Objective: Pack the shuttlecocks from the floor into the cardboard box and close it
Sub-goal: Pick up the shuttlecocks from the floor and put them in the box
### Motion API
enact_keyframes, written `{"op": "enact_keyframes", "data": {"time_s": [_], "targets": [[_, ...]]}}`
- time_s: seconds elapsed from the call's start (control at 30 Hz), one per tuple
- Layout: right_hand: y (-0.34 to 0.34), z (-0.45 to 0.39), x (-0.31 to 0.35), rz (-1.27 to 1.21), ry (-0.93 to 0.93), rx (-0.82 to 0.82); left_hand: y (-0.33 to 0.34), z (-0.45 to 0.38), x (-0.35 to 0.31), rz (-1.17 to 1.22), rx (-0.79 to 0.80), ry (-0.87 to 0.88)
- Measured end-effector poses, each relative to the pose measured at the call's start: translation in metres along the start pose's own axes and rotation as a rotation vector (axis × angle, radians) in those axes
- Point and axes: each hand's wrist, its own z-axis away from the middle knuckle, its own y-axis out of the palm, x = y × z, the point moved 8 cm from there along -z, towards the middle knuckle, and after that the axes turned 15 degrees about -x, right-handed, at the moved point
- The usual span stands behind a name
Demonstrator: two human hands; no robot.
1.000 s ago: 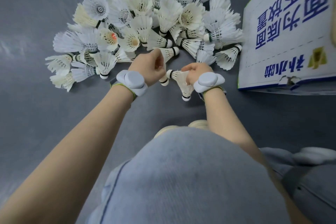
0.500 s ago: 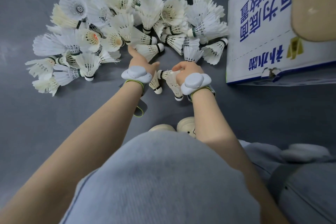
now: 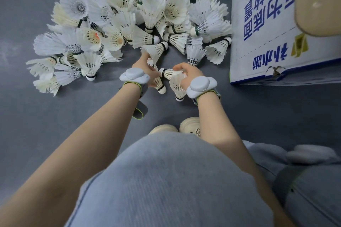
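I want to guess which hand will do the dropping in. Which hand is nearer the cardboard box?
The right hand, holding shuttlecocks, lies closer to the cardboard box at far right. The left hand is farther, at the pile's edge.

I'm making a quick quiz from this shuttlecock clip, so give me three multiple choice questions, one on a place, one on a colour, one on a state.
1. Where does the cardboard box stand relative to the shuttlecock pile?
A. right
B. left
C. on top

2. What colour is the box's print?
A. red
B. blue
C. black

3. What is the right hand doing?
A. resting open on the floor
B. holding shuttlecocks
C. closing the box

Key: 1 A, the box fills the right edge; 2 B, blue characters on white; 3 B, fingers curl round feathered skirts.
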Motion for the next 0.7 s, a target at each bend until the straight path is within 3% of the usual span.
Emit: {"op": "enact_keyframes", "data": {"time_s": [0.23, 0.43, 0.6, 0.7], "targets": [[0.001, 0.005, -0.002, -0.079, -0.019, -0.058, -0.017, 0.003, -0.017, -0.030, -0.206, 0.201], [0.004, 0.002, -0.009, -0.126, 0.029, -0.073, -0.012, 0.003, -0.022, 0.084, -0.079, 0.217], [0.003, 0.001, -0.014, -0.194, 0.062, -0.090, 0.000, 0.005, -0.033, -0.070, 0.024, 0.344], [0.003, 0.003, -0.014, -0.218, 0.070, -0.082, -0.001, 0.005, -0.034, -0.056, -0.010, 0.342]]}}
